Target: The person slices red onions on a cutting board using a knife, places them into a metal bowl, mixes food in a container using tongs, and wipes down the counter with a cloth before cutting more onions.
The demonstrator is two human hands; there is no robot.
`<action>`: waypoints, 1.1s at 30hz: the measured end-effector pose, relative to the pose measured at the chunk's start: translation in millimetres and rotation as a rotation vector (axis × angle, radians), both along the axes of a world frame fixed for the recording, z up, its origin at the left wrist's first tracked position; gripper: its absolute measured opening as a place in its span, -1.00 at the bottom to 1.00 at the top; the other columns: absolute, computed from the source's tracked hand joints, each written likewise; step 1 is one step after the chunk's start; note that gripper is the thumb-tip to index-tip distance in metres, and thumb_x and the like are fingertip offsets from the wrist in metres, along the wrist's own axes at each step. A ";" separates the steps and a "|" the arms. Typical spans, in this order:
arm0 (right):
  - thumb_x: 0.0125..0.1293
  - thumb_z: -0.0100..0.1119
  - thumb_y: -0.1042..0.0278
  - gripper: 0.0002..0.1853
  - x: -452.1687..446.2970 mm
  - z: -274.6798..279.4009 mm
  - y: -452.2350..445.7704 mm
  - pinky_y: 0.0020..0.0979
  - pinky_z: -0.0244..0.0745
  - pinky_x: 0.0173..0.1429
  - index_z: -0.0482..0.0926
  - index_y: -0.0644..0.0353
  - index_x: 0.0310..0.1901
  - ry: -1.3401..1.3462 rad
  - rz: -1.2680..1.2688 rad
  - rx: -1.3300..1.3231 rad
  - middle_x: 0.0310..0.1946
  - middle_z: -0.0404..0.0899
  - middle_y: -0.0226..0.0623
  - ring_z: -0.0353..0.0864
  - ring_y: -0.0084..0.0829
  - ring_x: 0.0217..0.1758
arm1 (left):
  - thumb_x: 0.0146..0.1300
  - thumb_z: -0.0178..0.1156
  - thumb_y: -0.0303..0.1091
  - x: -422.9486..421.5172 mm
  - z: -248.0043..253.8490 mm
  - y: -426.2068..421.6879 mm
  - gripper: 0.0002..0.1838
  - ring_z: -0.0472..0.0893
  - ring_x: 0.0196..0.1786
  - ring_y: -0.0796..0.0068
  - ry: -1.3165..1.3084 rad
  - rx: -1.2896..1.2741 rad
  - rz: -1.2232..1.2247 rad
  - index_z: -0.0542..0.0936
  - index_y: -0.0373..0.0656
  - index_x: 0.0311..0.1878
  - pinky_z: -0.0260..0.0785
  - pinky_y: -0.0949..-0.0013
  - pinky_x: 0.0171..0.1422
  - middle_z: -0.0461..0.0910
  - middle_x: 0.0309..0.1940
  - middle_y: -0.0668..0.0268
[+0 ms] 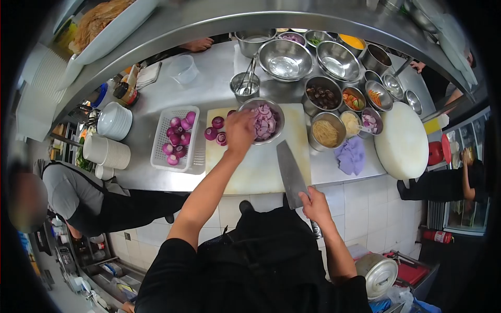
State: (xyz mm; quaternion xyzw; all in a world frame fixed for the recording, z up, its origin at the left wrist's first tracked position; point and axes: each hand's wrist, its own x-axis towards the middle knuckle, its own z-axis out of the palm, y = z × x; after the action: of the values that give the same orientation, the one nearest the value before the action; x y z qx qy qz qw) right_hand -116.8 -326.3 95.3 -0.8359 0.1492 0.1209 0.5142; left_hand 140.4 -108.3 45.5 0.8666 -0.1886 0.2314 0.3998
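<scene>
My left hand (241, 130) is at the left side of a steel bowl (282, 121) of sliced red onion (265, 123); its fingers are blurred. My right hand (315, 204) is closed round the handle of a broad cleaver (290, 175), whose blade points up and left over the front of the cutting board (250, 169). The bowl rests on the board. Several peeled red onions (211, 133) lie on the board left of my left hand. More whole onions (175, 139) sit in a white plastic basket (156, 133) to the left.
Steel bowls and pots (285, 59) of ingredients crowd the back right. A purple cloth (350, 156) and a round white board (401, 141) lie right. Stacked white bowls (107, 151) stand left. A person (78, 193) is at the left; others are at the right and behind the counter.
</scene>
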 end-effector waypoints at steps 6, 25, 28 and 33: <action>0.39 0.12 0.30 -0.76 4.4 -29.9 28.9 0.11 0.45 -0.15 0.50 0.37 -0.26 -0.171 0.193 -0.147 -0.42 0.57 0.21 0.55 0.31 -0.25 | -0.01 0.47 -0.24 -38.1 -12.7 78.8 -0.55 0.51 0.01 0.03 0.119 0.391 0.379 0.66 -0.06 0.01 0.32 -0.01 0.03 0.59 -0.06 0.11; 0.31 0.08 0.48 -0.78 37.8 -9.8 75.1 0.16 0.53 -0.19 0.40 0.46 -0.11 -0.147 0.456 -0.324 -0.49 0.59 0.31 0.65 0.25 -0.35 | -0.09 0.32 -0.59 -134.9 -29.6 92.9 -0.38 0.50 0.10 0.01 0.263 -0.160 -0.126 0.42 -0.22 0.14 0.42 0.21 0.20 0.44 0.04 0.01; 0.25 0.05 0.56 -0.78 40.9 19.4 89.6 0.15 0.55 -0.11 0.40 0.47 -0.10 -0.060 0.526 -0.352 -0.43 0.60 0.32 0.66 0.26 -0.28 | -0.10 0.28 -0.58 -132.5 -31.5 98.0 -0.47 0.51 0.00 0.07 0.169 -0.091 -0.109 0.45 -0.23 0.04 0.45 0.23 0.09 0.42 -0.04 0.04; 0.16 0.04 0.62 -0.74 51.4 35.5 107.3 0.11 0.56 -0.03 0.41 0.50 -0.09 0.043 0.621 -0.400 -0.36 0.62 0.32 0.68 0.26 -0.20 | -0.12 0.24 -0.56 -122.8 -47.6 96.1 -0.63 0.51 -0.17 0.15 0.174 -0.129 -0.142 0.52 -0.25 -0.14 0.46 0.27 -0.04 0.39 -0.20 0.11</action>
State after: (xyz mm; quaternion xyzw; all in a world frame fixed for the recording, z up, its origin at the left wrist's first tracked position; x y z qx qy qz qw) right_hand -65.4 -219.0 130.8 -0.9225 -0.0799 0.2572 0.2764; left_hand 17.6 -12.2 -2.2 0.8404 -0.1989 0.1381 0.4850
